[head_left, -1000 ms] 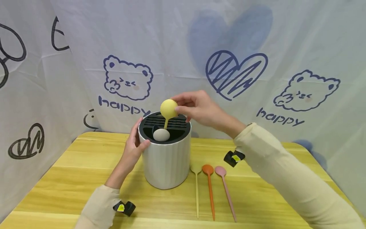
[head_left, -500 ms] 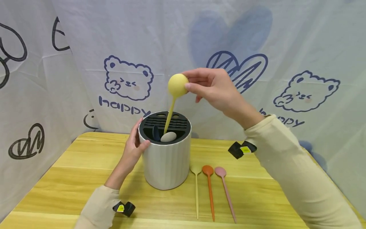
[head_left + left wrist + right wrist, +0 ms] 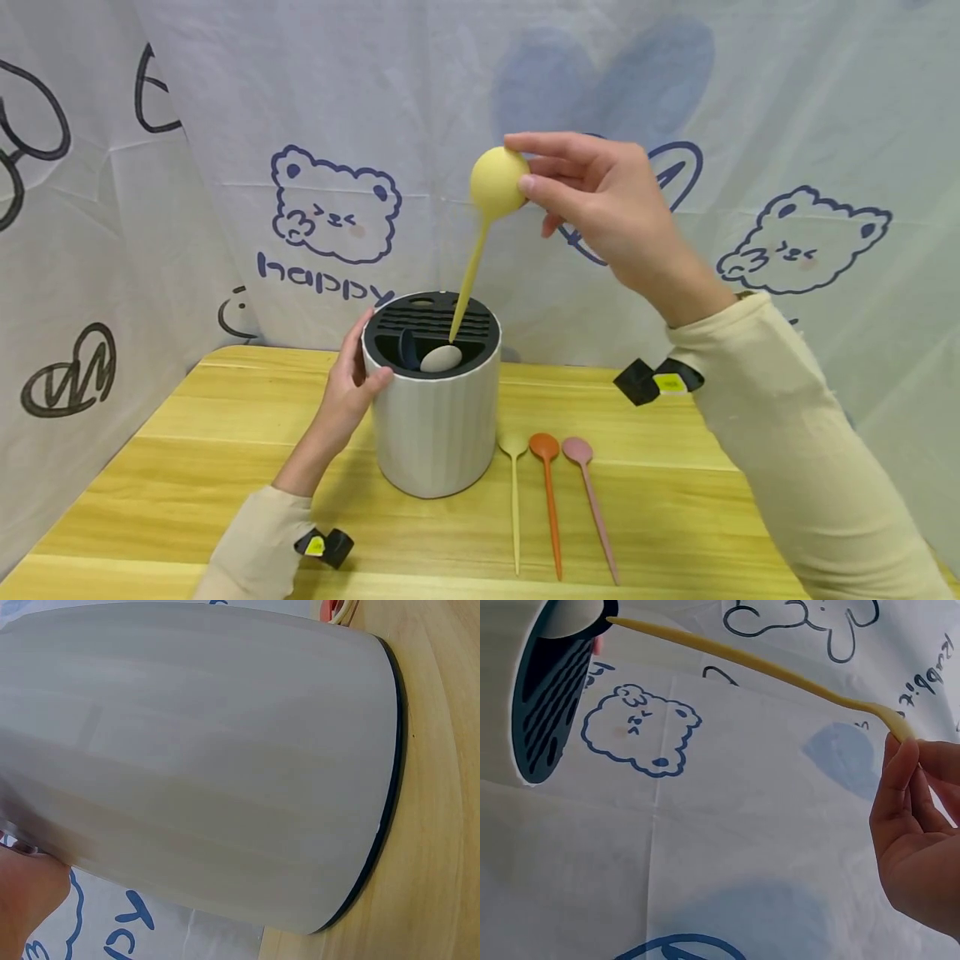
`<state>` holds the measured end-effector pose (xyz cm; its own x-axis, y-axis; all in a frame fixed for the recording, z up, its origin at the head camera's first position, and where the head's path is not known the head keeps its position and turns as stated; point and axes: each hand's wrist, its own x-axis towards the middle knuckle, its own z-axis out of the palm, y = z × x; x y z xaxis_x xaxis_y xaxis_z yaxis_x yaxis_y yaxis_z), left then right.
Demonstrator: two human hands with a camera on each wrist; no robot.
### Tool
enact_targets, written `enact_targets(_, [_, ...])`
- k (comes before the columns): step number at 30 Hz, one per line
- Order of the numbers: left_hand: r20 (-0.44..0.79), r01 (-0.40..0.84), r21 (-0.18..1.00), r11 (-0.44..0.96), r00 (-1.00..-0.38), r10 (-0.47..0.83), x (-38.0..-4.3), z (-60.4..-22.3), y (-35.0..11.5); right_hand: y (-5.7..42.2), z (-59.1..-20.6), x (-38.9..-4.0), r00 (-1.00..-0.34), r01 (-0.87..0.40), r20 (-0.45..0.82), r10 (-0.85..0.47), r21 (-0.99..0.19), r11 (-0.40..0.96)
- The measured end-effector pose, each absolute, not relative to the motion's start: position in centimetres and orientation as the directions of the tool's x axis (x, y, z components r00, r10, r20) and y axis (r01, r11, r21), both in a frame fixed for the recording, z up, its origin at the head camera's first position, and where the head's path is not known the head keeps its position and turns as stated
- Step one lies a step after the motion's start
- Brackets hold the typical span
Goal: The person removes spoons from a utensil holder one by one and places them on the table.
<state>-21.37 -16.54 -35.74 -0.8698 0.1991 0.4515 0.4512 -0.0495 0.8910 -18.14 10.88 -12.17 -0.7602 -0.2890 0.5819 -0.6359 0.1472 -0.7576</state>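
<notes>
Yellow spoon (image 3: 497,182) pinched by the right hand (image 3: 615,200) over a white utensil holder (image 3: 435,433)

The spoon is held bowl up, its handle slanting down and to the left toward the holder's top. The thumb and fingertips meet at the right edge of the bowl, so the right hand's grip is narrow. The handle tip is at the near compartment, close to a grey spoon (image 3: 442,358); whether it dips inside or ends just above, I cannot tell.

At the holder's left side, the left hand (image 3: 348,387) grips the wall near the rim, set wide around the curve with the thumb on the near side and the fingers farther back. Black slotted lid (image 3: 392,321) covers the top, with parallel slots across the middle and rounded holes at the far edge. A dark blue spoon (image 3: 407,348) stands in the near compartment, left of the grey one. The left wrist view shows the holder's dark base band (image 3: 397,757) resting on the wooden table (image 3: 225,433).

Right of the holder, three spoons lie side by side with their bowls at the far end: pale yellow spoon (image 3: 513,446), orange spoon (image 3: 551,508) and pink spoon (image 3: 596,508), the pink one farthest right. Both arms wear cream sleeves (image 3: 810,450). Behind everything hangs a white cloth (image 3: 450,83) printed with blue bears, hearts and "happy".
</notes>
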Motion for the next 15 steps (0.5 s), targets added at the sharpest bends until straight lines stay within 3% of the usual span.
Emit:
enact_targets(7, [0.456,0.455,0.889,-0.053,-0.868,0.195,-21.4,-35.7,-16.5,11.7,-11.9,-18.0,-0.774,-0.609,0.573,-0.271,-0.79,0.072])
enact_targets(15, [0.467,0.464,0.884,-0.066,-0.862,0.196,-21.4,-35.7,-16.4,12.1,-12.6,-18.0,-0.838,-0.508,0.478,-0.265,-0.859,0.057])
